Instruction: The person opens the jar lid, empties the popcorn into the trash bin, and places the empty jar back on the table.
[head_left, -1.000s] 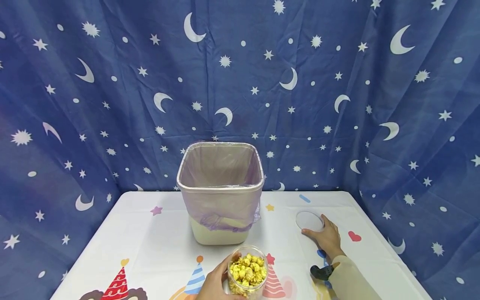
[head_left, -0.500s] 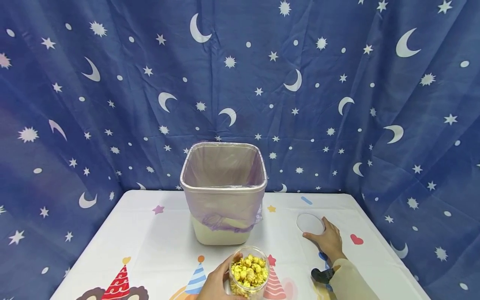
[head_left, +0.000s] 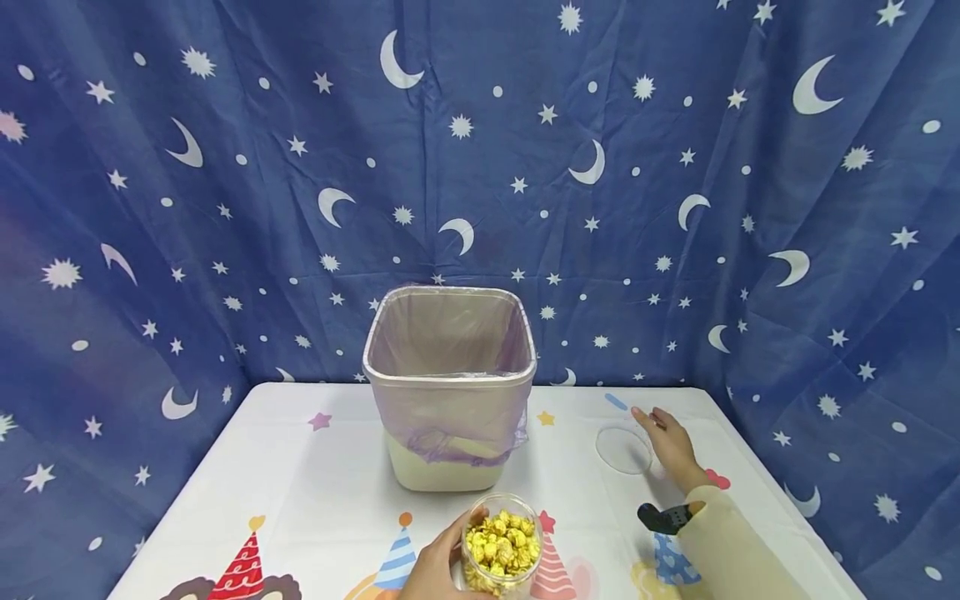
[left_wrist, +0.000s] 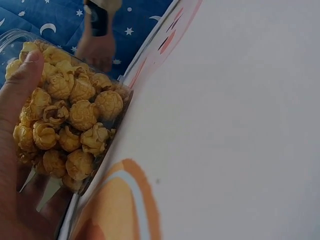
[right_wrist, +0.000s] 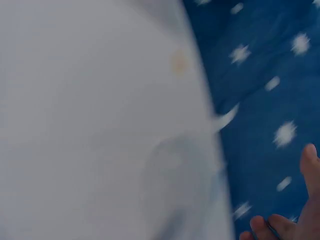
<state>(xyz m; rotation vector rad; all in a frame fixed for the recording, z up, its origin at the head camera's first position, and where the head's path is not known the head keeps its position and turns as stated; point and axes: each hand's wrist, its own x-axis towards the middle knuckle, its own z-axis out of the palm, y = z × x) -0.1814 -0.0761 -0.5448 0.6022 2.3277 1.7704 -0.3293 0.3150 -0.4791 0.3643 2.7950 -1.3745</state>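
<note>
A clear plastic jar (head_left: 501, 575) full of yellow popcorn (head_left: 501, 546) stands near the front middle of the table. My left hand (head_left: 438, 565) grips it from the left, with the thumb along the jar's side in the left wrist view. The jar's top is uncovered. A clear round lid (head_left: 625, 451) lies flat on the table at the right. Just right of the lid, my right hand (head_left: 672, 450) hovers with loosely extended fingers and holds nothing. In the right wrist view, the fingers (right_wrist: 277, 225) show at the lower right corner, apart from the blurred lid (right_wrist: 177, 170).
Behind the jar stands a cream bin (head_left: 442, 462) lined with a thin purplish bag (head_left: 450, 408). A white cloth with printed party figures covers the table (head_left: 315, 483). A dark blue star-and-moon curtain (head_left: 480, 167) hangs close behind and at both sides.
My right hand has let go of the lid and lifted away to the right. The lid stays on the table. My left hand keeps holding the popcorn jar in place.
</note>
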